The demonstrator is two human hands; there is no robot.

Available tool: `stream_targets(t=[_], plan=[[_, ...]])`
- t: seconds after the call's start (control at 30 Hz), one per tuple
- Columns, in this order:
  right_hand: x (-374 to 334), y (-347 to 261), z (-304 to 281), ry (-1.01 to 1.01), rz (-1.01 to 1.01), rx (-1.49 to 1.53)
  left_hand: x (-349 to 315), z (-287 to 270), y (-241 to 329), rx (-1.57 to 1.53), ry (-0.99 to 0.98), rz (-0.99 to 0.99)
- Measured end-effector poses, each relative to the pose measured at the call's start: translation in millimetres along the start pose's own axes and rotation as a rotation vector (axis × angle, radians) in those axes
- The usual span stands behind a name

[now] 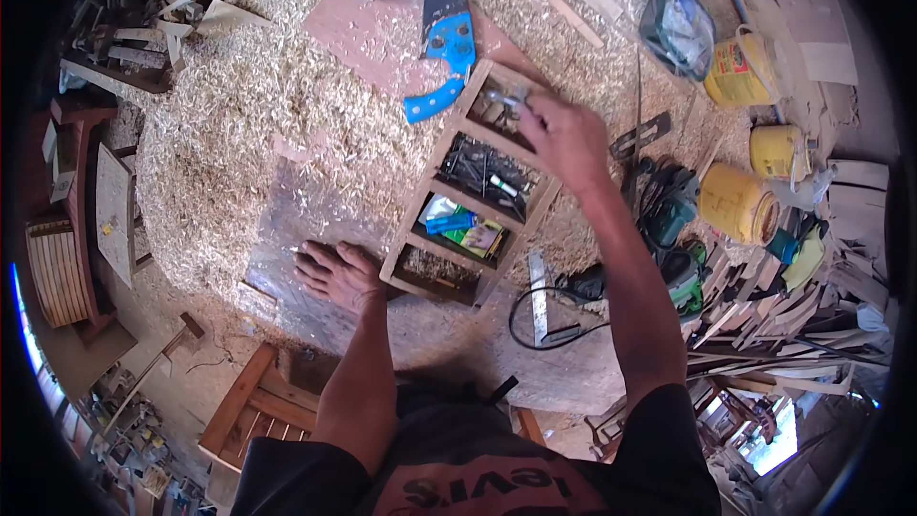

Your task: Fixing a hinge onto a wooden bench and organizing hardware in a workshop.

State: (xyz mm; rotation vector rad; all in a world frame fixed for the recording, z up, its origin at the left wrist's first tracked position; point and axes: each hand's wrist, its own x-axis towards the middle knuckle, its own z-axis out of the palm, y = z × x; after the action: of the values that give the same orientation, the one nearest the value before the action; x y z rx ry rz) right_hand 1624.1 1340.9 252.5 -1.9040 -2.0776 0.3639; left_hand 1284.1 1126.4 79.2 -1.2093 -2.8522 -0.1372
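Note:
My left hand [336, 272] lies flat on the workbench [306, 201], fingers spread, holding nothing. A wooden box [411, 220] with several compartments stands at an angle to its right. My right hand [568, 141] reaches over the box's far compartment, its fingers closed around a small, shiny grey piece [504, 97] whose kind I cannot make out. The compartment nearer me holds dark nails or screws [478, 167]. Closer still are blue and green packets [468, 229], then a compartment with shavings [430, 272].
A handsaw [451, 38] with a blue handle lies beyond the box, amid wood shavings [220, 134]. To the right are yellow tubs [735, 201], a green power tool [686, 277] and a metal ruler [539, 296]. A wooden chair [239, 401] stands at the near left.

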Motion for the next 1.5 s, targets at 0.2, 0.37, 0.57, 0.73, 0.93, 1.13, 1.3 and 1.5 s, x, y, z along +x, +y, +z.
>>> stream_targets(t=[0.2,0.37,0.57,0.73,0.93,1.13,1.3,1.5], plan=[[-31.2,-23.0,-49.9,0.071,0.220,0.326,4.1,2.6,-1.3,-0.010,0.010,-0.033],[-88.7,-40.6,-40.4,-0.097,0.354,0.409,1.7,-0.4,2.0,-0.030,0.007,-0.009],[-71.7,-33.2,-33.7,0.183,0.153,0.194,1.5,-1.2,3.0,-0.023,-0.002,-0.015],[-31.6,-32.6,-30.9,-0.048,0.192,-0.125,3.4,-3.7,0.8,-0.020,0.008,-0.010],[-2.2,-24.5,-11.6,-0.350,0.198,-0.404,3.4,-10.2,7.1,-0.018,-0.008,-0.004],[11.8,-18.7,-2.1,-0.370,0.219,-0.420,2.3,-11.8,7.0,-0.009,-0.022,0.009],[3.3,-18.9,-11.2,-0.277,0.204,-0.224,3.5,-10.5,2.9,0.015,-0.016,0.022],[1.3,-6.6,-30.1,-0.167,0.186,0.321,2.6,-8.6,4.3,0.012,-0.005,0.027]])
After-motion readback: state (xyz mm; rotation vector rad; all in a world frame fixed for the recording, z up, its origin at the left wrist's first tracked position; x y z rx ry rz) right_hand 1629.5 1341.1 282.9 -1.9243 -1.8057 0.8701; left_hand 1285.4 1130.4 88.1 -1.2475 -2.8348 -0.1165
